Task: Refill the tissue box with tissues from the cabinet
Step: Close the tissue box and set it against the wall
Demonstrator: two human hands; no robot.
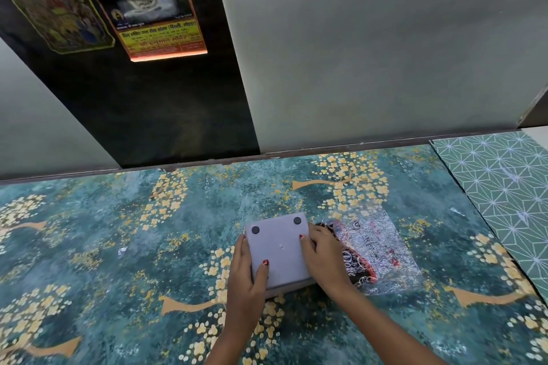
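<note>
A grey tissue box [280,249] lies upside down on the table, its flat underside with two dark round feet facing up. My left hand [247,278] grips its left edge, thumb resting on the underside. My right hand [321,258] presses on its right side, fingers spread over the base. Just right of the box lies a clear plastic wrapper [376,249] with red and dark print, flat on the table and partly under my right hand. Whether tissues are inside the box is hidden.
The table wears a teal cloth [118,246] with gold flowers. A green geometric mat [504,181] covers its right end. Behind stand a grey wall, a dark panel [166,104] with two posters, and a ledge at the far right.
</note>
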